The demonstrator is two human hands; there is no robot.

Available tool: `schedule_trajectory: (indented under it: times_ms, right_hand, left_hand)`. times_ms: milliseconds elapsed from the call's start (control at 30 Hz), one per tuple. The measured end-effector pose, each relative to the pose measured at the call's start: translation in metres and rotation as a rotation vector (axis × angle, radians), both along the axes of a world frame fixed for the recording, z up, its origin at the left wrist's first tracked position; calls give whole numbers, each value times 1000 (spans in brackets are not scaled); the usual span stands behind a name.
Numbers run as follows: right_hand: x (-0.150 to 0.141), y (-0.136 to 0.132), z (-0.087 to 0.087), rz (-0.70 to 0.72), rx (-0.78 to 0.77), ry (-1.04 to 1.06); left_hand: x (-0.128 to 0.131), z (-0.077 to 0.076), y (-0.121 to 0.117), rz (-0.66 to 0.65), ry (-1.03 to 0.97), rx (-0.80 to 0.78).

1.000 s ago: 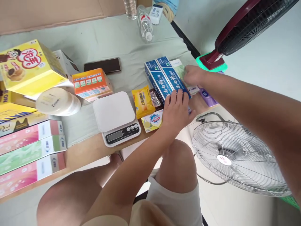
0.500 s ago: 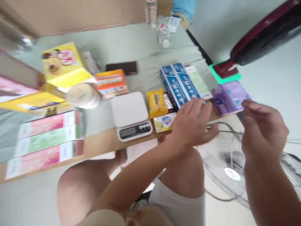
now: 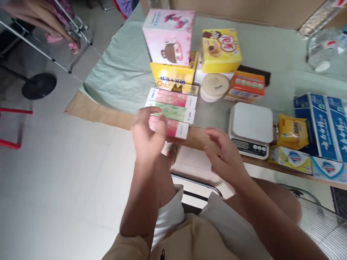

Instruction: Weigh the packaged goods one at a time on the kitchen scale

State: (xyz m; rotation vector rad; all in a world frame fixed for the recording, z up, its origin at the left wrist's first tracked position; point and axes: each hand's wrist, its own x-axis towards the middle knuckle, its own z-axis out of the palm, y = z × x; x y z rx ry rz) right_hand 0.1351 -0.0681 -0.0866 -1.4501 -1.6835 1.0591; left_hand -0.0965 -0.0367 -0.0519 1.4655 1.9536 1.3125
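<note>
My left hand (image 3: 149, 133) hovers by the near ends of several long cartons, its thumb and fingers apart and somewhat blurred. Closest to it is a pink-and-white carton (image 3: 175, 129); beyond that lie a green-and-white carton (image 3: 173, 112) and another pink carton (image 3: 173, 97). My right hand (image 3: 225, 153) is held over the table's front edge with fingers spread and nothing in it. Just right of it sits a white kitchen scale (image 3: 252, 122). Past the scale lie a yellow packet (image 3: 292, 131), a yellow soap box (image 3: 294, 159) and blue toothpaste boxes (image 3: 322, 126).
Behind the cartons stand a pink-white box (image 3: 169, 36), a yellow box (image 3: 176, 74), a yellow snack box (image 3: 221, 50), a round Dove jar (image 3: 214, 86) and an orange box (image 3: 248, 85). A plastic bottle (image 3: 322, 50) lies far right. Another person's legs (image 3: 48, 21) show at upper left.
The view has swung left. My right hand has left the purple pack and my left hand the blue toothpaste boxes; both are now near the scale and the long cartons.
</note>
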Motion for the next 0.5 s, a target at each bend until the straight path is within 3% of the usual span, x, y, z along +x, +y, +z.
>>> schedule_trajectory:
  times_ms: [100, 233, 367, 500]
  right_hand:
    - [-41, 2, -12, 58, -167, 25]
    - [-72, -7, -22, -10, -238, -37]
    - [-87, -25, -20, -76, -180, -4]
    - [-71, -30, -2, -112, 20, 28]
  left_hand:
    - [-47, -23, 8, 219, -99, -173]
    - [-70, -36, 17, 203, -137, -349]
    - [-67, -27, 17, 273, -145, -197]
    - [-37, 1, 7, 324, -357, 106]
